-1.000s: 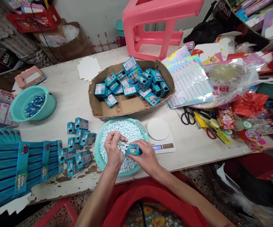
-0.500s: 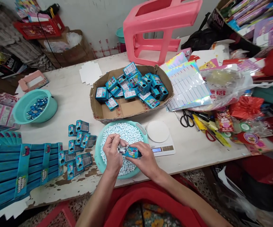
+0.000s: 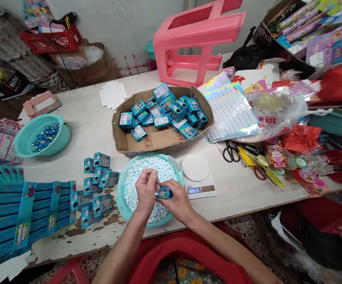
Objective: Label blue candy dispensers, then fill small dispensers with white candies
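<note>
Small blue box [image 3: 163, 192], low centre of frame.
My right hand [image 3: 175, 203] clamps it over the teal basin [image 3: 120, 197] of white candies [image 3: 141, 173]; my left hand [image 3: 146, 191] bunches its fingers tight against the box's left end.

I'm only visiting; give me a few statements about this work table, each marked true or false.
1. The right hand holds a small blue box over the teal basin of white candies. True.
2. The scissors lie left of the basin. False: they lie right of it, beyond the scale.
3. The cardboard tray holds blue boxes. True.
4. The small teal bowl holds white candies. False: it holds blue pebbles.
</note>
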{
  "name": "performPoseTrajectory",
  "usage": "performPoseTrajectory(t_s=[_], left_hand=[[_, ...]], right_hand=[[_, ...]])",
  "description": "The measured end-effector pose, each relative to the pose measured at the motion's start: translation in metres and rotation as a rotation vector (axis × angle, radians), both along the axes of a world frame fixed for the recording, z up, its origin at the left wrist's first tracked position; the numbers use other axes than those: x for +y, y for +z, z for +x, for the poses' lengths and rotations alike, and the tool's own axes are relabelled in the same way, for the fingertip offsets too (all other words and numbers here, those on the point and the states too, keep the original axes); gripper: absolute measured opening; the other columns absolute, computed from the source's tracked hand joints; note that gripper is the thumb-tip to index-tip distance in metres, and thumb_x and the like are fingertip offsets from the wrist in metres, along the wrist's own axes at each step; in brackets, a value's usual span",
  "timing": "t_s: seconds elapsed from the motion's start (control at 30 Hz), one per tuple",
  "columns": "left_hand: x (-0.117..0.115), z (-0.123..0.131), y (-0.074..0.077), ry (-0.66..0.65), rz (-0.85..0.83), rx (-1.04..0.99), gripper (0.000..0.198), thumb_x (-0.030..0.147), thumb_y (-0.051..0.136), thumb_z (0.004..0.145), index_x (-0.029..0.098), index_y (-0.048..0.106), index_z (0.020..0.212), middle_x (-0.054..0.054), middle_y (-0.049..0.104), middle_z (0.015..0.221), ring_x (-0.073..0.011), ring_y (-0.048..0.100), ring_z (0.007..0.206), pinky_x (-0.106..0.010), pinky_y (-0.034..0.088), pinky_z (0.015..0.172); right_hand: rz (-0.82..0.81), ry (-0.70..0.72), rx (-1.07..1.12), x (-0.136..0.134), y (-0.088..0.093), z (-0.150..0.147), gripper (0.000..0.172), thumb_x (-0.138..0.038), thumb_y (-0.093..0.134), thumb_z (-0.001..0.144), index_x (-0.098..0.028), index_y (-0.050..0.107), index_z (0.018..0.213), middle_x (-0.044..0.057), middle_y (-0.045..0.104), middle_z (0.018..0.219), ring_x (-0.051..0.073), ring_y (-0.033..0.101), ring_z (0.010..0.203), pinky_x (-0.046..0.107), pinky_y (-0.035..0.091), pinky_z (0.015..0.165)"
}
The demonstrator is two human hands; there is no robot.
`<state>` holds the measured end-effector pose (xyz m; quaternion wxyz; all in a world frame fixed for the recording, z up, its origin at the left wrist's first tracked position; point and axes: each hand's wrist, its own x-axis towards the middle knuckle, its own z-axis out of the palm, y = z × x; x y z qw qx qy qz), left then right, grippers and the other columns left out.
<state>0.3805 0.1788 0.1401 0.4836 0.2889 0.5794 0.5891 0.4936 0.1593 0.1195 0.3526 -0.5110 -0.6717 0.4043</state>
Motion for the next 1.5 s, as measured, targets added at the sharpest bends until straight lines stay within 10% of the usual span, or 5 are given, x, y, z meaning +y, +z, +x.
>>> performPoseTrajectory(t_s=[0.77,1.17,1.3,1.5], left_hand=[[-0.002,-0.012,0.015,0.057,0.104,-0.105,0.017,0.033,0.059,0.079,0.017,0.053,0.075,0.005,0.046,0.05,-0.0044,0.037,0.039,-0.016,0.028,0.04],[-0.015,-0.012,0.002,0.015,0.164,0.064,0.014,0.032,0.052,0.084,0.019,0.057,0.085,-0.001,0.06,0.07,-0.0183,0.063,0.08,-0.036,0.046,0.083],[-0.017,-0.023,-0.01,-0.274,0.138,0.578,0.036,0.034,0.061,0.078,0.024,0.058,0.113,-0.009,0.051,0.129,-0.0257,0.041,0.125,-0.045,0.027,0.105],[-0.024,-0.029,-0.011,-0.665,-0.034,0.884,0.041,0.038,0.034,0.092,0.033,0.043,0.132,-0.003,0.032,0.146,-0.0219,0.028,0.134,-0.043,0.026,0.108]], right_hand=[[-0.059,0.03,0.223,0.001,-0.004,-0.009,0.033,-0.022,0.076,0.065,-0.023,0.062,0.095,0.003,0.06,0.091,0.02,0.057,0.088,0.034,0.047,0.079],[-0.075,0.019,0.158,0.008,-0.001,-0.002,0.032,-0.016,0.073,0.064,-0.023,0.062,0.094,0.002,0.06,0.091,0.02,0.057,0.088,0.034,0.046,0.08],[-0.04,0.019,0.219,0.007,-0.002,0.001,0.029,-0.014,0.068,0.067,-0.022,0.062,0.094,0.003,0.061,0.092,0.02,0.057,0.09,0.034,0.046,0.082],[-0.04,0.019,0.291,0.006,-0.01,0.005,0.03,-0.02,0.072,0.067,-0.023,0.063,0.096,0.004,0.062,0.094,0.021,0.058,0.092,0.035,0.046,0.084]])
